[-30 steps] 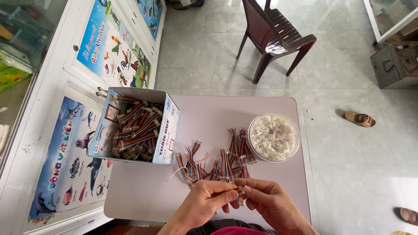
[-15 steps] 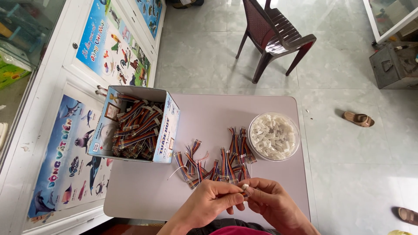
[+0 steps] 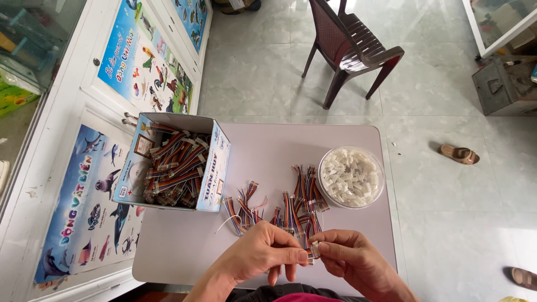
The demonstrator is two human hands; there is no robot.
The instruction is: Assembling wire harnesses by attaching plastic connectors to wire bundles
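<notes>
Cardboard box (image 3: 215,168) of multicoloured ribbon wires; round clear tub (image 3: 351,178) of white plastic connectors.
Left hand (image 3: 260,257), right hand (image 3: 349,260) pinching small white connector (image 3: 315,249) between them; axis indiscernible.

Hands: two, a left hand (image 3: 263,254) and a right hand (image 3: 352,260)
Tabletop (image 3: 279,151): one
Cardboard box (image 3: 212,173) of wire bundles: one
Round clear tub (image 3: 351,177) of small white connectors: one
Loose multicoloured wire bundles (image 3: 291,204) on the tabletop: too many and too tangled to count
Chair (image 3: 349,47): one
Sandals on the floor: two, one (image 3: 458,154) near, another (image 3: 524,277) at the edge
Metal box (image 3: 503,86): one
</notes>
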